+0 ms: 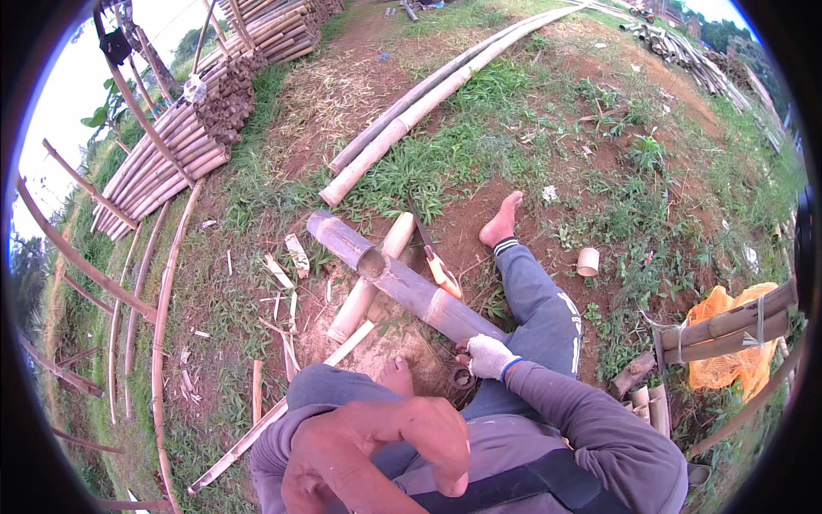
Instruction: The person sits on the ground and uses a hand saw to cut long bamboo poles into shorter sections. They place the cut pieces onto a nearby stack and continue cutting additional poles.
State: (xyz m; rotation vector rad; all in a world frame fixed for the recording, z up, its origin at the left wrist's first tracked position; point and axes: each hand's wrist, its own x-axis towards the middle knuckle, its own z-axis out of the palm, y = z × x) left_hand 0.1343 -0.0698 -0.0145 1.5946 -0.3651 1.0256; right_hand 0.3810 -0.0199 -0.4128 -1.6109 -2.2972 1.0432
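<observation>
Bamboo pole (419, 294), grey and notched, lying across a paler bamboo piece (354, 310), with a wooden-handled blade (441, 272) alongside. The gloved right hand (492, 356) curls at the pole's near end; the bare left hand (377, 437) bends nearer the viewer. Whether either hand pinches anything cannot be told.

The bare left grip (372, 437) is raised close to the viewpoint, its fingers (443, 441) bent and pointing downward. The sleeved right forearm (569, 398) reaches forward and inward, ending in the white-gloved right grip (490, 356), which is partly curled.
</observation>
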